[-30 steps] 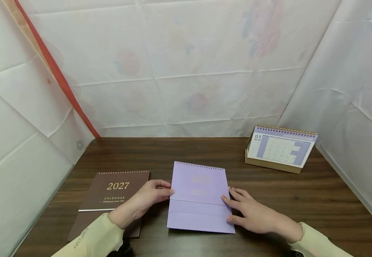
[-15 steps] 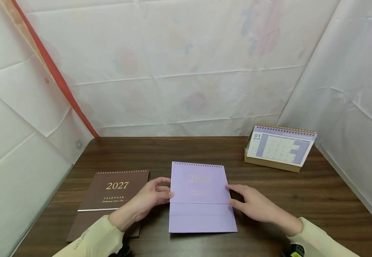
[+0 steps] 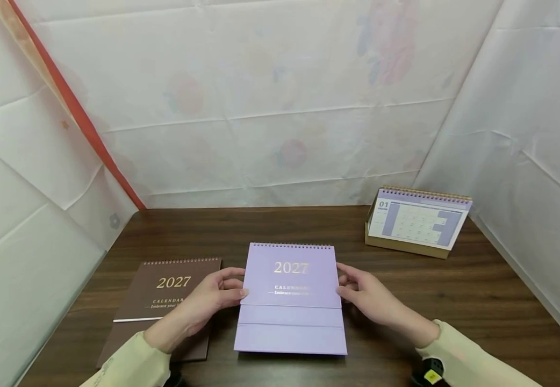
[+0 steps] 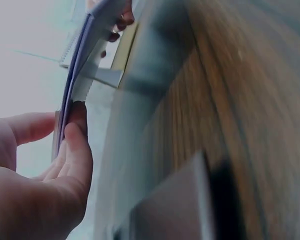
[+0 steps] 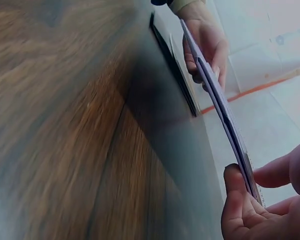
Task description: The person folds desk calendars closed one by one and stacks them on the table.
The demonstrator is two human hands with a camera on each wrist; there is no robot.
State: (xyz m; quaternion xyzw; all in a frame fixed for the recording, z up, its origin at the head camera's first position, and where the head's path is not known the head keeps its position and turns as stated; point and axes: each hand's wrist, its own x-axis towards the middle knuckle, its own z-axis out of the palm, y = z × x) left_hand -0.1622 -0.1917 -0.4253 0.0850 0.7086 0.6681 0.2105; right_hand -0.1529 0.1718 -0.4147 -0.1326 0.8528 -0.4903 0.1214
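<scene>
holding a lilac calendar [image 3: 289,301] over the table [image 3: 280,223], pinched at nine o'clock by the left hand [image 3: 209,298] and at three o'clock by the right hand [image 3: 372,296], with thumbs [image 3: 243,293] in front and fingers [image 4: 80,150] behind.

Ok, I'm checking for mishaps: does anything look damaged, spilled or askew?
The standing calendar sits slightly askew, its base not parallel to the far table edge. No spill shows, nor damage to the purple calendar or brown calendar.
</scene>
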